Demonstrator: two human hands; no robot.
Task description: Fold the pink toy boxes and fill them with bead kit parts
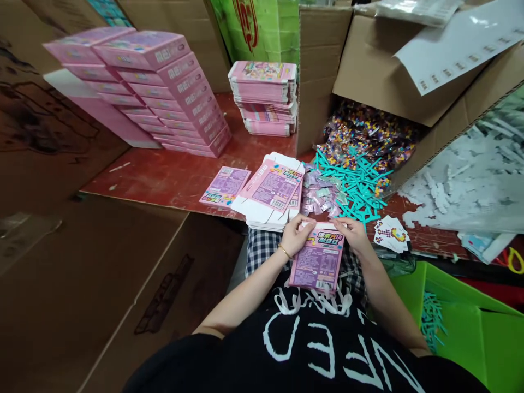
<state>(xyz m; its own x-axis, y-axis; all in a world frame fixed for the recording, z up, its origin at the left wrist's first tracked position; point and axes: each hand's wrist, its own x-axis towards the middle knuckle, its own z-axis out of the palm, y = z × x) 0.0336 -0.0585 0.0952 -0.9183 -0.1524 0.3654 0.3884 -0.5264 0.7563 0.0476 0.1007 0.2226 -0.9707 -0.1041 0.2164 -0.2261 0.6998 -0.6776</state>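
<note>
A pink and purple printed carton (317, 259) rests over my lap, its back panel facing up and its white flap edge at the far end. My left hand (298, 236), with a bracelet at the wrist, grips the far left corner. At the far right corner my right hand (352, 234) pinches the same carton. Just beyond my hands lies a pile of flat pink cartons (272, 185) with white flaps. Small purple sachets (321, 191) and turquoise plastic sticks (356, 183) are heaped to the right of that pile.
Stacked pink boxes (164, 82) lean at the back left, beside another carton stack (264, 98). An open cardboard box (323, 82) holds bags of colourful beads (364, 134). Pattern cards (392, 234) lie at the right table edge. A green bin (462, 322) stands below, right.
</note>
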